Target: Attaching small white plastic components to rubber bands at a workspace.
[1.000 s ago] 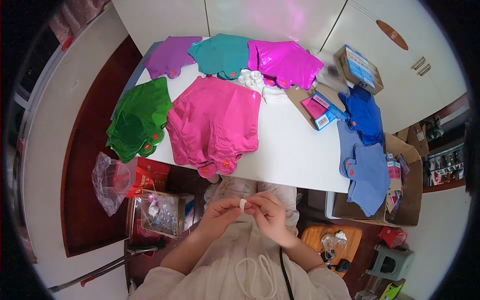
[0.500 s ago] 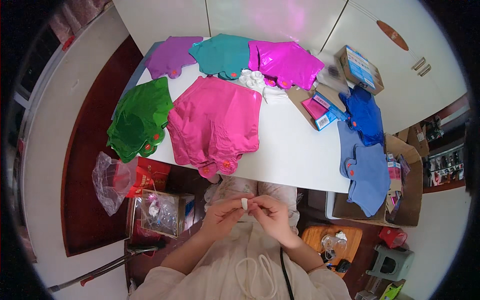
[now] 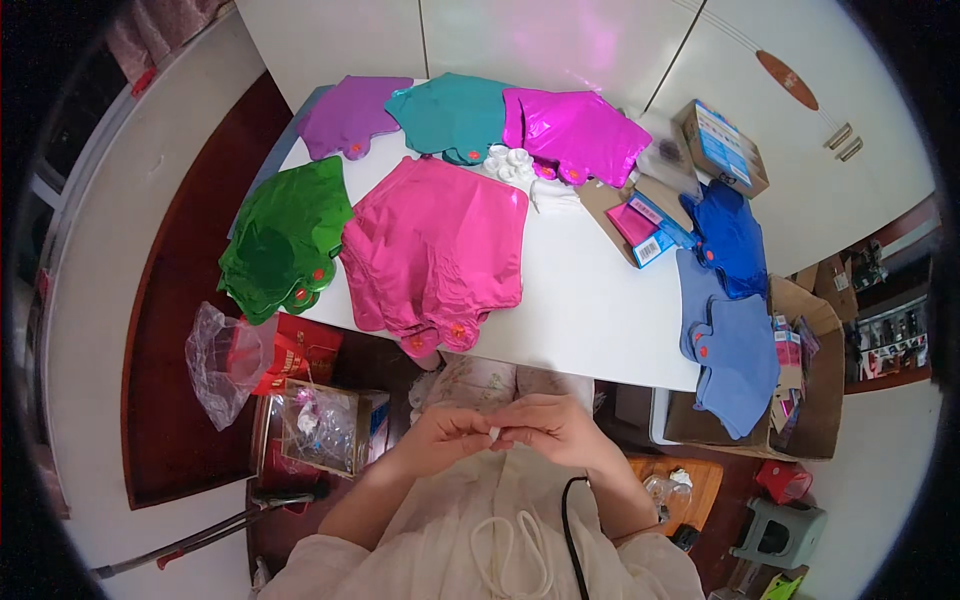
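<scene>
My left hand [image 3: 443,438] and my right hand [image 3: 552,428] meet in front of my chest, below the table edge. Both pinch a small white piece [image 3: 495,433] between the fingertips; most of it is hidden. On the white table [image 3: 590,300] above lie flat foil balloons: a large pink pile [image 3: 435,250] nearest me, a green one [image 3: 280,235] at the left, purple [image 3: 350,115], teal [image 3: 450,115] and magenta [image 3: 575,130] ones at the far side. Blue ones [image 3: 730,290] hang over the right end.
A small heap of white pieces [image 3: 512,163] and open cardboard boxes [image 3: 722,145] sit on the table's far right. On the floor at left are a clear plastic bag [image 3: 222,360], a red bag [image 3: 295,350] and a box of small packets [image 3: 320,425]. A cardboard box [image 3: 815,380] stands right.
My hands have stayed together at my chest; the fingers have closed further over the white piece, so less of it shows.
</scene>
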A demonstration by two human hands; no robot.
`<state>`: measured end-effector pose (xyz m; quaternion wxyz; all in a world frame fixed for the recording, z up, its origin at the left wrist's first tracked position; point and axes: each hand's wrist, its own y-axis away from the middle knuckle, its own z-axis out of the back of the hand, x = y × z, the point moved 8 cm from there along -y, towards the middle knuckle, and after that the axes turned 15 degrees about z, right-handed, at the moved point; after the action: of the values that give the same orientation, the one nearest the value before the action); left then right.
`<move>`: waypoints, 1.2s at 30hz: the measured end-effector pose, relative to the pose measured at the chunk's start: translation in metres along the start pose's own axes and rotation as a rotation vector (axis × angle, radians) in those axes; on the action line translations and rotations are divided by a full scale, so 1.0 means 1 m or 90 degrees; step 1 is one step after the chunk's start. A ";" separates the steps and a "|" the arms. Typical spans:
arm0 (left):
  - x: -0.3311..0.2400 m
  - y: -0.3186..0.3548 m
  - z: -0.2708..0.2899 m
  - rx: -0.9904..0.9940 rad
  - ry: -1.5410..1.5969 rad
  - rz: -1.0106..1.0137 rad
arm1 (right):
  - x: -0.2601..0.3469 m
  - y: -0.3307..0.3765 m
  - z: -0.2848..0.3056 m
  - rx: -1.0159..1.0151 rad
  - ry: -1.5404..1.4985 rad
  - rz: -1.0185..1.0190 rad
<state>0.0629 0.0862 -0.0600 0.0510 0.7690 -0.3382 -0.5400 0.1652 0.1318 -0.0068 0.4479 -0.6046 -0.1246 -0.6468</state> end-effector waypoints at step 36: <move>-0.025 0.026 0.077 -0.183 0.158 -0.110 | -0.112 -0.223 0.178 -0.093 0.417 -0.109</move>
<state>-0.0207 0.1024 -0.0603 0.1548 0.8407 -0.1816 -0.4860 0.1069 0.4318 0.0210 0.3636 -0.3826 0.0223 -0.8491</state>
